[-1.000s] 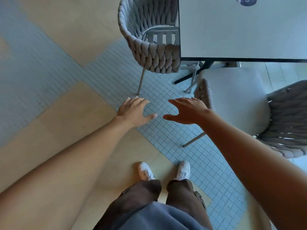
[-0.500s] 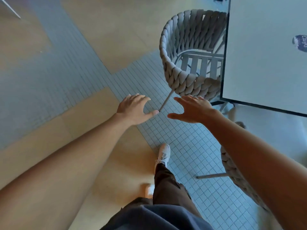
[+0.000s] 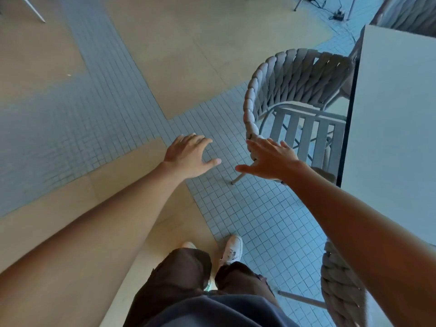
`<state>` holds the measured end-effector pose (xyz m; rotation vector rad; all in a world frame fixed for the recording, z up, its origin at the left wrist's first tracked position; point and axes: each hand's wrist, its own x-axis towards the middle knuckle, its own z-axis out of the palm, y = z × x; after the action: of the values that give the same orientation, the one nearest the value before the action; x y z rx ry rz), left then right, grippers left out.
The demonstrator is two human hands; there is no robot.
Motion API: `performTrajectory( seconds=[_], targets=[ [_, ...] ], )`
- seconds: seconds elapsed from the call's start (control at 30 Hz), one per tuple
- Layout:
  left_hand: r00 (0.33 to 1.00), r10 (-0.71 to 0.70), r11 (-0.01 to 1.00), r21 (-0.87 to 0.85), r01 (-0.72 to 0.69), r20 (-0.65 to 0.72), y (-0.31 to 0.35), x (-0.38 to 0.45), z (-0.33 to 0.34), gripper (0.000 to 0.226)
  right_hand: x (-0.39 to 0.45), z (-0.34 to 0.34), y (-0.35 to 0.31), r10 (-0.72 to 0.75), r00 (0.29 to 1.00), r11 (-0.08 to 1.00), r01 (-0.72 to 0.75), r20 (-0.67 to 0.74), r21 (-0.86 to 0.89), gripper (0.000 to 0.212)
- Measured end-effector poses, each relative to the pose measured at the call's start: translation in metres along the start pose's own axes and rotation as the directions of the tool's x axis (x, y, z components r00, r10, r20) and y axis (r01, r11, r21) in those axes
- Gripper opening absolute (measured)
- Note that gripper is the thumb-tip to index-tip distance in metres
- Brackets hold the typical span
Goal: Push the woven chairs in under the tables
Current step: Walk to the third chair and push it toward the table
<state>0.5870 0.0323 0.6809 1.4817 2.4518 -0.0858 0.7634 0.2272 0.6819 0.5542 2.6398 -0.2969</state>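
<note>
Grey woven chair (image 3: 290,90) stands with its slatted seat partly under the white table (image 3: 396,128) at right. Both hands reach out with fingers spread and hold nothing: the left hand (image 3: 188,156) hovers over the tiled floor (image 3: 247,208), while the right hand (image 3: 271,159) seems to hover at the chair's rim, contact unclear.

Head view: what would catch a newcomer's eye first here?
Two bare arms stretch forward, the left hand and right hand open with fingers spread, holding nothing. Just beyond the right hand stands a woven chair with a slatted seat, partly tucked beside the pale table on the right. A second woven chair sits bottom right.
</note>
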Motion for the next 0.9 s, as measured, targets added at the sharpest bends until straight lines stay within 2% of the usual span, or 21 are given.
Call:
performTrajectory(
  seconds=[0.3, 0.7, 0.9],
  targets=[
    [0.998, 0.066, 0.998, 0.018, -0.065, -0.019, -0.084, 0.097, -0.033, 0.084, 0.113, -0.056, -0.015, 0.044, 0.999, 0.998, -0.044, -0.009, -0.034, 0.113],
    [0.978, 0.207, 0.973, 0.095, -0.209, 0.030, -0.238, 0.239, -0.097, 0.086, 0.256, -0.133, -0.054, 0.230, 0.973, 0.971, -0.229, -0.008, 0.072, 0.114],
    [0.967, 0.251, 0.960, 0.118, -0.253, 0.038, -0.270, 0.307, -0.120, 0.085, 0.310, -0.162, -0.038, 0.285, 0.958, 0.955, -0.283, -0.020, 0.088, 0.116]
  ],
)
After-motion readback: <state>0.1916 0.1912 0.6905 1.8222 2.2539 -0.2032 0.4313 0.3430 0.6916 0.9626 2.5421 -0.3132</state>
